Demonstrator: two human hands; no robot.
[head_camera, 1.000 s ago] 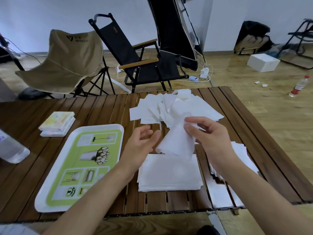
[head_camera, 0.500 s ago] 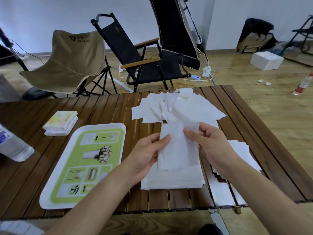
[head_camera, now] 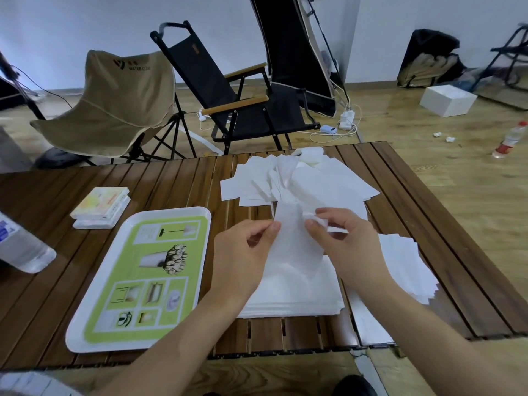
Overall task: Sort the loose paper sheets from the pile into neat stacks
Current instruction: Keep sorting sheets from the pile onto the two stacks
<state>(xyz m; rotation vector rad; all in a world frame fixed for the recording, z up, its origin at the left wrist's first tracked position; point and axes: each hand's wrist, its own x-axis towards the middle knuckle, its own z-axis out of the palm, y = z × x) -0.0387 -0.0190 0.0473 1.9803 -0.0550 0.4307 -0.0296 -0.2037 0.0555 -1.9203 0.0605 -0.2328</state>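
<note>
A loose pile of white paper sheets (head_camera: 308,178) lies spread at the far middle of the wooden slat table (head_camera: 183,184). Nearer me sits a squared stack of white sheets (head_camera: 294,292). A second, smaller stack (head_camera: 405,264) lies to its right, partly behind my right forearm. Both hands hold one white sheet (head_camera: 294,241) above the near stack: my left hand (head_camera: 243,258) pinches its left edge, and my right hand (head_camera: 345,247) pinches its upper right part, which looks folded over.
A white and green tray (head_camera: 137,281) lies left of the stack. Small booklets (head_camera: 101,207) sit beyond it, and a clear plastic bottle (head_camera: 20,244) lies at the left edge. Folding chairs (head_camera: 237,95) stand behind the table. A box and a bottle sit on the floor at right.
My left hand came in and took the sheet's left edge. Both hands brought the sheet down from the loose pile over the near stack.
</note>
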